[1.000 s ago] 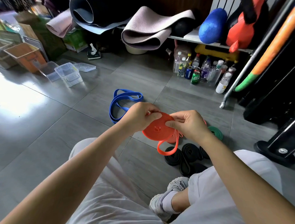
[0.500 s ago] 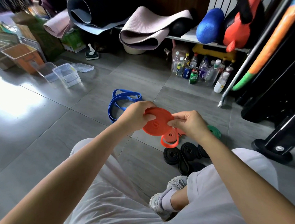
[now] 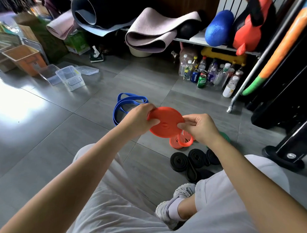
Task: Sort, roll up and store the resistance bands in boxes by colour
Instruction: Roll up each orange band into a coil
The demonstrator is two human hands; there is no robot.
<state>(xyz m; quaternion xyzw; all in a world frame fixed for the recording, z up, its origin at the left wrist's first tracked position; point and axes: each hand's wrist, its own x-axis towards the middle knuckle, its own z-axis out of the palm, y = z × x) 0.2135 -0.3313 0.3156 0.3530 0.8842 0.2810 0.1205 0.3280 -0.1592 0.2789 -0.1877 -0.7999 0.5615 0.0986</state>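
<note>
Between both hands, above the grey floor, is an orange band rolled into a flat disc. My left hand grips its left edge. My right hand pinches its right edge, and a short loose loop hangs below. Under it on the floor lies another rolled orange band. A loose blue band lies just behind my left hand. Several rolled black bands sit near my right knee. A green band peeks out behind my right wrist.
Clear plastic boxes with a lid stand on the floor at the left, beside an orange bin. Bottles and cans line up under a shelf of rolled mats. A black equipment base stands at the right.
The orange disc has been turned and lifted a little, and the loose tail hanging beneath it has become shorter. Both hands keep their hold on it.
</note>
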